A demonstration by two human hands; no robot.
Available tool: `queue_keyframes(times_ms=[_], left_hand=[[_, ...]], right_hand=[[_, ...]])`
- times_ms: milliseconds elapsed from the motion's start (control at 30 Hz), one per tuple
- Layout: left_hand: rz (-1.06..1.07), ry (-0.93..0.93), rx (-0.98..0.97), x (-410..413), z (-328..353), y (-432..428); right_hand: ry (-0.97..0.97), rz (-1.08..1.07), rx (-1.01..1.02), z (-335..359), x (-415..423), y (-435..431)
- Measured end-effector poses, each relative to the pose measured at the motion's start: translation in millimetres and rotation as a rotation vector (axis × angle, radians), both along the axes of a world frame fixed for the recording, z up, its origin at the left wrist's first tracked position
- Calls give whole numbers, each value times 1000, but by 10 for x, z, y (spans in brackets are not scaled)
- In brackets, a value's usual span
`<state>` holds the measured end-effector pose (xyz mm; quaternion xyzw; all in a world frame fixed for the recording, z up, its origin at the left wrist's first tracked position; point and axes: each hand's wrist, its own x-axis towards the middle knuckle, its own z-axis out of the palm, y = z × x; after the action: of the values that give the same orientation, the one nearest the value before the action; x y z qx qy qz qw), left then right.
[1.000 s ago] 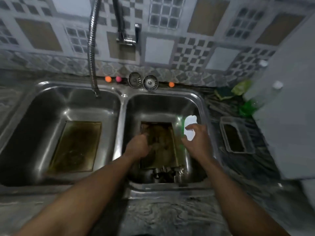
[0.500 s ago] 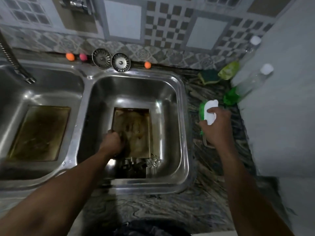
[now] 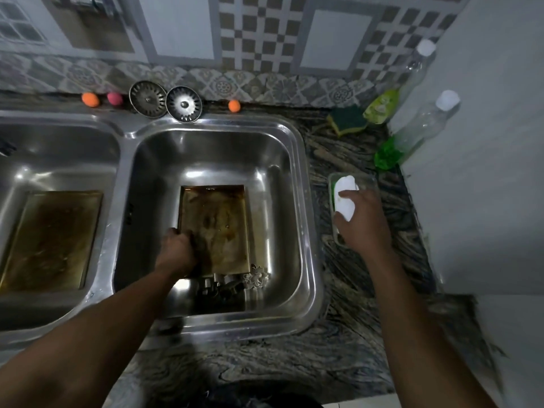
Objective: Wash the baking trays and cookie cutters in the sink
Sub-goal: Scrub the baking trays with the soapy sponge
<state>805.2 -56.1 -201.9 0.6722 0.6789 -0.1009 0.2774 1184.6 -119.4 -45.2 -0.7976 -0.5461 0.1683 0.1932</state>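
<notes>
Now, trays: 2. Left tray (image 3: 50, 240) lay flat in the left basin (image 3: 59, 154); right tray (image 3: 215, 228) lay in the right basin (image 3: 212, 160). Left hand (image 3: 176, 251) gripped the right tray's left edge, fingers curled. Cutters (image 3: 232, 282) sat clustered at that tray's near end, count unclear. Right hand (image 3: 362, 222) clasped one white scrubber (image 3: 346, 195) over a clear tub (image 3: 368, 179) on the counter (image 3: 338, 348). Strainers (image 3: 148, 98): 2, behind the basins. Small balls (image 3: 90, 100): 3, two orange, one pink. Bottles (image 3: 424, 125): 2, far right.

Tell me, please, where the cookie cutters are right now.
In the head view, the cookie cutters lie in the right sink basin, at the near edge of the baking tray, just right of the left hand.
</notes>
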Motion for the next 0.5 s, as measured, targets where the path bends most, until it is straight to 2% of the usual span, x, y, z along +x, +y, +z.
queue_keyframes(times_ms=[100, 200, 267, 500], left_hand=[[36, -53, 29, 17, 49, -19], [69, -109, 70, 4, -3, -9], [69, -113, 82, -4, -61, 1], [94, -162, 135, 41, -42, 17]], right_hand=[[30, 17, 0, 8, -54, 43], [-72, -32, -47, -14, -40, 60], [-33, -68, -109, -48, -27, 61], [-58, -6, -171, -86, -23, 115]])
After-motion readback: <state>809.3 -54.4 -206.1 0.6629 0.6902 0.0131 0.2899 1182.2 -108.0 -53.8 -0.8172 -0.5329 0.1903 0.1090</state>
